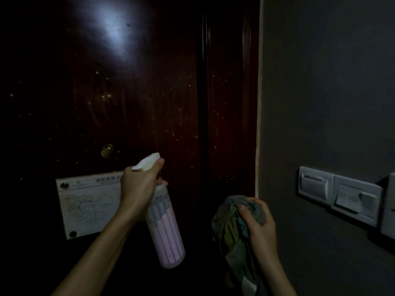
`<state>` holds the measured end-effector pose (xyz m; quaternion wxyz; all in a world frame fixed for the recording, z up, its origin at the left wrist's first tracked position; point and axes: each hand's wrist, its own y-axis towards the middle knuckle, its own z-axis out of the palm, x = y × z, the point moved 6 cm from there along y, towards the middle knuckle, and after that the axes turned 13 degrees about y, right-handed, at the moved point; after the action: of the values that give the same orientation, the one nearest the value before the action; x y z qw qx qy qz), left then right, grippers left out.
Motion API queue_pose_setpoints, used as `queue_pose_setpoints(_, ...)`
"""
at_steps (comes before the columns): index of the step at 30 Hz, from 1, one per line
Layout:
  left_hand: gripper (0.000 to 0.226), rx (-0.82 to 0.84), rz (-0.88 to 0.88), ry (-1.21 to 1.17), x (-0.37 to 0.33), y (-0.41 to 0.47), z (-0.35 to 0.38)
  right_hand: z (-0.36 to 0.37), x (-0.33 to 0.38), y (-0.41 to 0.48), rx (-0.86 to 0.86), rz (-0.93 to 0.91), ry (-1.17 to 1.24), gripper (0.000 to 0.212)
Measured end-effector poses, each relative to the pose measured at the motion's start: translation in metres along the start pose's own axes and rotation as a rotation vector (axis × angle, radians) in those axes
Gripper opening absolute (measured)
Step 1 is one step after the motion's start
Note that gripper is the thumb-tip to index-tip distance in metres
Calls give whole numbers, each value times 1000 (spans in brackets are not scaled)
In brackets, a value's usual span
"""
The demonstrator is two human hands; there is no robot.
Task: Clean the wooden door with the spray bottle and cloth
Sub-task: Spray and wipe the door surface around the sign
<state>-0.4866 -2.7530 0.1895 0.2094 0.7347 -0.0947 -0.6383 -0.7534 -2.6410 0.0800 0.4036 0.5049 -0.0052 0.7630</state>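
Fingers (pixel 159 164) of our left hand (pixel 139 186) wrap the spray bottle (pixel 166 231), nozzle facing the wooden door (pixel 128 92); our right hand (pixel 259 223) clutches the cloth (pixel 229 223) near the door frame (pixel 226 103).

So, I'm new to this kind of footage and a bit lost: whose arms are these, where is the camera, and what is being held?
There is no machine here. A person wears a camera on the head, so this one picture looks forward and down at their own two arms. The left hand grips a spray bottle, its nozzle toward the dark door, which shows pale specks. The right hand holds a bunched cloth. A sign is fixed on the door, and switches sit on the wall at the right.
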Motion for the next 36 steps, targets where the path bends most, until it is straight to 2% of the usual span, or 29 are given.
queue_pose_setpoints(3, 34, -11, -2, 4, -3, -2, 3, -2, -2, 4, 13, 6, 7, 12)
queue_pose_setpoints(7, 48, -28, 11, 6, -5, -5, 2, -4, -2, 10, 38, 27, 32, 11)
queue_pose_setpoints(11, 20, 88, 51, 9, -9, -18, 8, -4, -5, 17, 54, 49, 29, 12)
queue_pose_setpoints(13, 19, 125, 51, 82, 1, -22, 9, -2, -5, 19, 60, 48, 26, 12)
queue_pose_setpoints(17, 32, 21, 24, 133, 19, -31, -3, 3, -8, 18, 74, 65, 52, 14)
queue_pose_setpoints(22, 28, 81, -12, 90, 23, -40, 0, 13, -11, 13, 122, 84, 67, 16)
queue_pose_setpoints(27, 39, -123, 19, 117, 28, -42, -19, 21, -14, 7, 157, 95, 83, 11)
queue_pose_setpoints(36, 26, -71, 8, 42, 36, -49, -30, 30, -20, -3, 178, 91, 33, 11)
